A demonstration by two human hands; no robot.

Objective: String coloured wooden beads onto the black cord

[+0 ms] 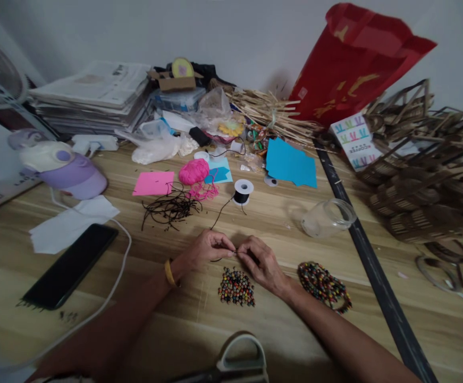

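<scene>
Wooden table [255,213] carries everything here, and I use the loose pile of beads [236,287] in front of the person as my landmark. Far behind the pile and to the right stands a red paper bag [354,58]; far behind it to the left lies a stack of newspapers [95,96]. To the left of the pile lies a black phone [69,266]. Right of the pile lies a coil of strung beads [325,284], so a good part of the threading seems done, while the many loose beads show that much is left. Behind the pile and to the right, a glass jar [327,217] lies on its side. Straight behind the pile stands a spool of black cord [242,191], and a thin black cord [219,213] runs from it toward the hands.

Just behind the pile, the left hand [209,247] and the right hand [261,263] meet with fingertips pinched together. They seem to grasp the cord's end, perhaps with one bead, but it is too small to tell.
</scene>
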